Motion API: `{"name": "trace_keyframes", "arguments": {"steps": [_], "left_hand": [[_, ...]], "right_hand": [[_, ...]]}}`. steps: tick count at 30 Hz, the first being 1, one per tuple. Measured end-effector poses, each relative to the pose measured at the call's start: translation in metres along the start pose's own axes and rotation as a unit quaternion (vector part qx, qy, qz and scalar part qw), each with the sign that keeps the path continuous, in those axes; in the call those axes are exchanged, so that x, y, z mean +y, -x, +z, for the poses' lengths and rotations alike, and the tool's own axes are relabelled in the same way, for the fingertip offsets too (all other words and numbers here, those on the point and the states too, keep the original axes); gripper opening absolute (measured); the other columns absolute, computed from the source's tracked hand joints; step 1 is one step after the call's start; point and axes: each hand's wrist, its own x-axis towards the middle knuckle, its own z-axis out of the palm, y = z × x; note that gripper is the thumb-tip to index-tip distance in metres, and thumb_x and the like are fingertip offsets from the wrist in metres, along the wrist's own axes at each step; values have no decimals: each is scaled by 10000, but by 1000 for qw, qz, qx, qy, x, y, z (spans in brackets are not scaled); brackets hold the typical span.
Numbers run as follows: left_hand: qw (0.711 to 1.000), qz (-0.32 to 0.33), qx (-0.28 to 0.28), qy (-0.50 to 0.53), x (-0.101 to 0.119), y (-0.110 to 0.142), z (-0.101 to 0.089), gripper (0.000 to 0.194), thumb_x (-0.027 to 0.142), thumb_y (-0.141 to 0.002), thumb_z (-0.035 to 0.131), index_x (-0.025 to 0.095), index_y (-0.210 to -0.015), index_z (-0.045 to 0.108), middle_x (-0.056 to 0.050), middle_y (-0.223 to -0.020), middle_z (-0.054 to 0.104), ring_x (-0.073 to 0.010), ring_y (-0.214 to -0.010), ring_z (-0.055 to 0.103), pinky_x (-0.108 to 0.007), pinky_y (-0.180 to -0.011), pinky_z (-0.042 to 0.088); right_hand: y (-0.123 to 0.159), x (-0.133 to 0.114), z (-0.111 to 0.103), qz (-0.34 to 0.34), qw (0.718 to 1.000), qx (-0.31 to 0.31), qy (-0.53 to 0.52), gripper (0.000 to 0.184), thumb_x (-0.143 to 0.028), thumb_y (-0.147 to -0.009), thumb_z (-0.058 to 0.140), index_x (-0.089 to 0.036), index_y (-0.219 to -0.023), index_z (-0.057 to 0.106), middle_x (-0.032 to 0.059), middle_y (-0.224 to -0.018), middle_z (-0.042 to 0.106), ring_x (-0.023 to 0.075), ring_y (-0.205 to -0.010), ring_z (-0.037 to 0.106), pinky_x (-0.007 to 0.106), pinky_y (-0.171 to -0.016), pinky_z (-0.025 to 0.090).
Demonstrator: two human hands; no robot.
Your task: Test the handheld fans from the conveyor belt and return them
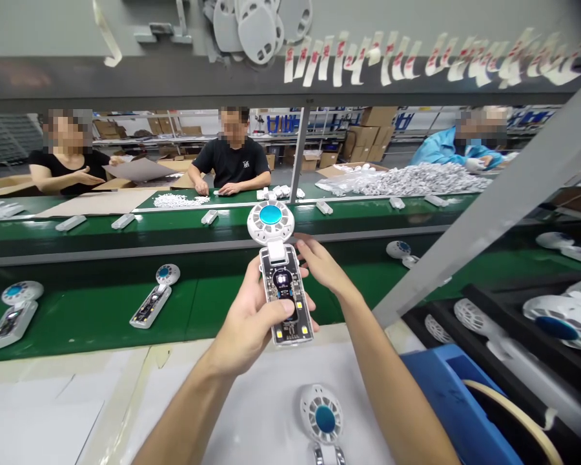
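My left hand (pixel 252 316) is closed around a small handheld fan (pixel 286 329) with a round white vented head and a blue centre. Its thumb lies on the exposed black circuit board, where a small display and several yellow-lit parts show. My right hand (pixel 322 261) is at the fan's upper right side, fingers stretched out near the neck. Some of its fingertips are hidden behind the fan, so I cannot tell whether they touch it. Below, a second fan (pixel 322 416) lies on the white worktop (pixel 252 413), cut off by the bottom edge.
A green conveyor belt (pixel 208 290) crosses ahead, carrying several similar fans, including one at left (pixel 152 300). White casings (pixel 123 221) lie on the farther belt. At right are a blue bin (pixel 445 381), a black foam tray (pixel 494 361) of fans and a slanted metal post (pixel 479 187). Three people sit opposite.
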Motion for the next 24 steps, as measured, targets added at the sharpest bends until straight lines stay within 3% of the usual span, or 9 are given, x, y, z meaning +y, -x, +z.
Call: {"name": "trace_keyframes", "arguments": {"steps": [3, 8, 15, 24], "left_hand": [[1000, -13, -13, 2, 3, 0, -1, 660, 254, -789, 781, 212, -1326, 399, -44, -922, 690, -225, -737, 730, -329, -667, 587], [1000, -4, 18, 3, 2, 0, -1, 627, 225, -801, 754, 225, -1316, 396, -43, -975, 690, -209, -736, 732, -341, -685, 599], [1000, -3, 28, -5, 0, 0, -3, 550, 228, -832, 715, 227, -1291, 413, -34, -953, 677, -205, -727, 729, -329, -668, 594], [1000, 4, 11, 3, 1, 0, -1, 538, 236, -830, 725, 229, -1259, 401, -45, -1015, 674, -219, -719, 735, -354, -664, 597]], "right_hand": [[-4, 12, -3, 9, 999, 11, 48, 562, -517, -1027, 420, -177, -1468, 501, 121, -1409, 595, 247, -1122, 641, 391, -1001, 499], [-7, 22, -13, 13, 993, 23, 116, 539, -475, -1025, 428, -173, -1465, 509, 122, -1440, 571, 269, -1303, 552, 397, -1121, 410], [-12, 47, -29, 47, 978, 39, 198, 522, -442, -1008, 475, -167, -1448, 533, 167, -1433, 553, 302, -1302, 557, 402, -1111, 411], [-15, 64, -26, 73, 971, 9, 227, 536, -423, -1008, 501, -120, -1449, 528, 209, -1388, 563, 300, -1279, 577, 400, -1072, 446]]}}
